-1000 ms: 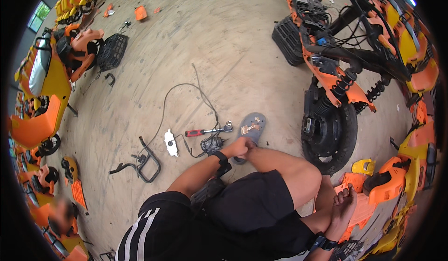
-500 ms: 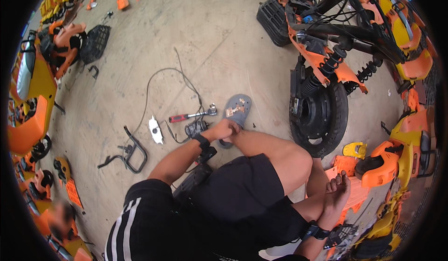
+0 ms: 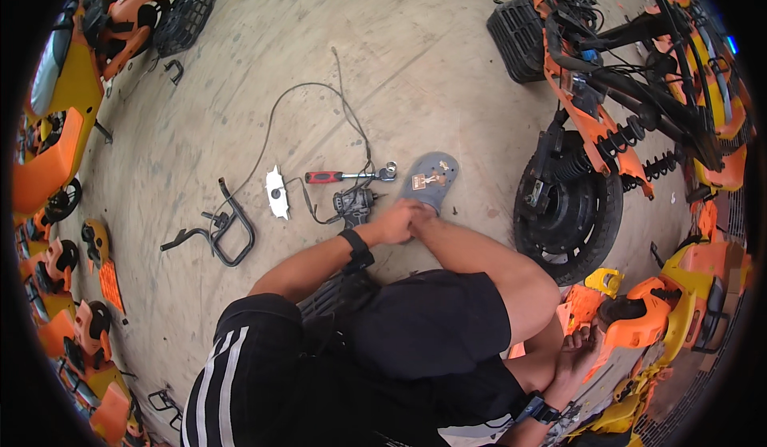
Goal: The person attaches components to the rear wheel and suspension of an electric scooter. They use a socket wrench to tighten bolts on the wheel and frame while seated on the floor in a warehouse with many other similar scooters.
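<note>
My left hand [image 3: 398, 222] rests against my ankle just behind the grey clog [image 3: 435, 177], its fingers curled in; whatever they may hold is hidden. To the right, my right hand [image 3: 577, 353] is raised beside my knee, palm turned up and fingers loosely bent apart, with nothing seen in it. Close to the left hand a dark power drill [image 3: 351, 202] lies on the floor. A ratchet wrench [image 3: 326, 177] with a red and black handle lies just beyond it. Left of these is a flat white plate [image 3: 276, 193].
A black bent-tube frame [image 3: 242, 249] and a long thin cable [image 3: 274, 113] lie on the concrete at left. At right stands a partly stripped scooter with a black rear wheel [image 3: 551, 231]. Orange and yellow scooter parts [image 3: 635, 327] crowd the right side; more scooters line the left.
The view has shifted, so floor items and the scooter sit further right. My left hand stays at the ankle, fingers tucked closer. My right hand remains raised near the knee.
</note>
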`<move>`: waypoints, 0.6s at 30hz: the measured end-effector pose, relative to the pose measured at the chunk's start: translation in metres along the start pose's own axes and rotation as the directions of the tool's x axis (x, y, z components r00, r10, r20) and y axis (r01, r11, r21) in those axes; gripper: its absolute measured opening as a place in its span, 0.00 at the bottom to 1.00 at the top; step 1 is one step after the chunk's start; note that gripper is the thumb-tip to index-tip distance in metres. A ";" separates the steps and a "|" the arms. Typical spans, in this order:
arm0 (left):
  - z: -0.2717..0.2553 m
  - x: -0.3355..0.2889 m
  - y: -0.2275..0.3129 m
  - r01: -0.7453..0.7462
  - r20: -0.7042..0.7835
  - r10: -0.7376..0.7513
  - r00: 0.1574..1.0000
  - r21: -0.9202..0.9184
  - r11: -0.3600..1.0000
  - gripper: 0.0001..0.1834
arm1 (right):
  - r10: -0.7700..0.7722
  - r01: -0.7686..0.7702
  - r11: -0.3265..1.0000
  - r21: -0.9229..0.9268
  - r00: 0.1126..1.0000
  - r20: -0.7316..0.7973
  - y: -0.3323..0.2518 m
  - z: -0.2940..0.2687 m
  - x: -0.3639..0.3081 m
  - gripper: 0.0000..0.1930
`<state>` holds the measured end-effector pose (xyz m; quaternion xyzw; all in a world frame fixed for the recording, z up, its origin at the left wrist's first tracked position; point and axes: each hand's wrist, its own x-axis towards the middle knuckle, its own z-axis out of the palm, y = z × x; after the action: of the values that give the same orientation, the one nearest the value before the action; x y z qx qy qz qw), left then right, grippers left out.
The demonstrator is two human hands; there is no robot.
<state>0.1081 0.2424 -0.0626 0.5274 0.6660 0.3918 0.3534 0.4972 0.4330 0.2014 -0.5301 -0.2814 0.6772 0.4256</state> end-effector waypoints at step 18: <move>-0.013 -0.044 0.054 0.219 0.199 -0.134 0.971 -0.500 0.838 0.29 | -0.015 0.000 0.992 -0.130 0.993 -0.117 -0.003 0.011 0.008 0.14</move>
<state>0.1278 0.2046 -0.0063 0.3779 0.5517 0.4797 0.5680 0.4866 0.4419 0.2029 -0.5945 -0.3011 0.6237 0.4086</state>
